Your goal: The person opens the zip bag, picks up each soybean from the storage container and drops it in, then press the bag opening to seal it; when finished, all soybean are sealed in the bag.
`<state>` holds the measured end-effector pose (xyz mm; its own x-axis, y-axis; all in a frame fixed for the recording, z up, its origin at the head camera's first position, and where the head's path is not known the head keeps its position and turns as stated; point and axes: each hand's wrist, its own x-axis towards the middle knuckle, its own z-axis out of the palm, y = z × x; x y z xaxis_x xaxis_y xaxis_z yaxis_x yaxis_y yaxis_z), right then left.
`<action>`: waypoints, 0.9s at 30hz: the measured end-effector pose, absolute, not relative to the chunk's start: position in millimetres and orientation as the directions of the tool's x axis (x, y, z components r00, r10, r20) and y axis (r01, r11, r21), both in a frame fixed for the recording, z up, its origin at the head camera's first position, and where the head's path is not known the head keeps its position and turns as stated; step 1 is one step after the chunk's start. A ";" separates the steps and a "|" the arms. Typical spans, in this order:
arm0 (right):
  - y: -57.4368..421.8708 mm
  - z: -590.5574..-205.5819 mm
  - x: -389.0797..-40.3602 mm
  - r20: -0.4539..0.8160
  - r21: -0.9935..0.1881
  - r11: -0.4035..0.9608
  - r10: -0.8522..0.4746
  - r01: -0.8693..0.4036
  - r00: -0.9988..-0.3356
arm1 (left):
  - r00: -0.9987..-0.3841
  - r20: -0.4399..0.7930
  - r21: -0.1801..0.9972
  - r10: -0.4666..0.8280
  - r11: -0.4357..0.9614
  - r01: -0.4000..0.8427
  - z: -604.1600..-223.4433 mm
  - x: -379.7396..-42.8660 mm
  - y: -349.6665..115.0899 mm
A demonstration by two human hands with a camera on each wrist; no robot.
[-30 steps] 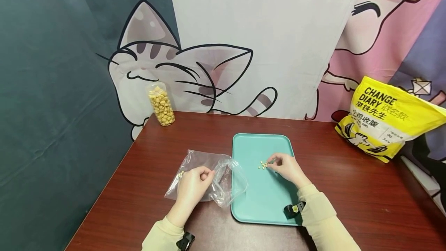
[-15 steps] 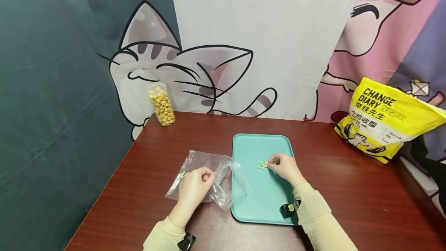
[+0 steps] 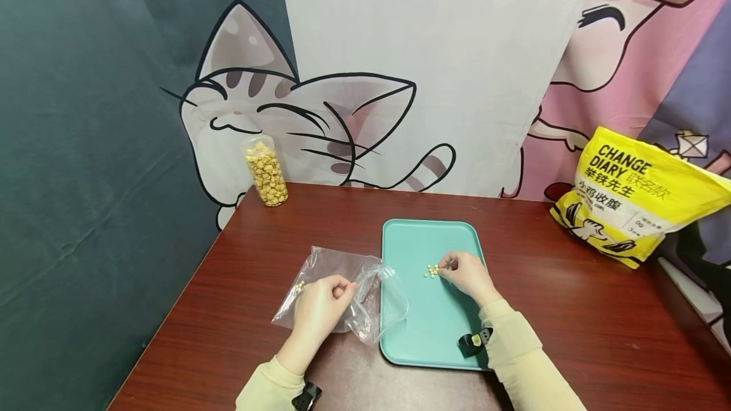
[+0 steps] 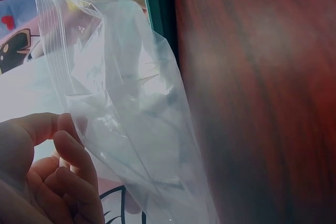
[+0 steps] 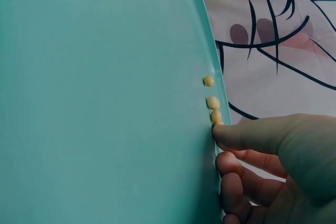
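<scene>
My left hand (image 3: 322, 302) pinches the edge of a clear zip bag (image 3: 365, 316) between thumb and index finger. In the left wrist view the zip bag (image 4: 131, 87) stands partly open, its ridged seal at the upper left. A few yellow soybeans (image 3: 300, 285) lie inside it, beside the hand. The bag's mouth overlaps the left rim of a teal tray (image 3: 425, 322). On the tray sits a small cluster of soybeans (image 5: 212, 102). Over them, my right hand (image 3: 467, 276) has thumb and index fingertips brought together at a bean, which the fingers partly hide.
A clear jar (image 3: 266, 176) of yellow popcorn-like pieces stands at the table's back left corner. The large yellow snack pouch (image 3: 634, 195) leans at the back right. A printed cat cloth (image 3: 354, 125) hangs behind the dark red wooden table (image 3: 223, 328).
My right forearm and wrist have shifted slightly left, while the fingertips stay at the soybeans. My left hand and the bag have moved slightly right.
</scene>
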<state>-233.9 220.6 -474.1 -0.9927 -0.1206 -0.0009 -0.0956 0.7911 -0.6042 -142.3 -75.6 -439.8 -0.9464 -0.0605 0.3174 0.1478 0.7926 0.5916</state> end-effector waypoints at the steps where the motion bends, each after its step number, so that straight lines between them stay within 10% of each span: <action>1: 220.7 -474.2 -233.9 0.000 -0.603 0.792 -0.120 -0.096 -0.993 | -0.946 0.319 0.593 -0.061 0.791 0.149 -439.8 -142.4 -75.4; 27: 206.6 -463.9 -210.8 0.134 -0.684 0.696 -0.175 -0.219 -0.975 | -0.948 0.312 0.601 -0.063 0.786 0.145 -438.6 -144.5 -74.7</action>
<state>-210.8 206.6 -463.9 -0.9754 -0.1750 0.1341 -0.2189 0.6959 -0.6840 -144.5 -74.7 -438.6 -0.9481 -0.0630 0.3116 0.1454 0.7858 0.6012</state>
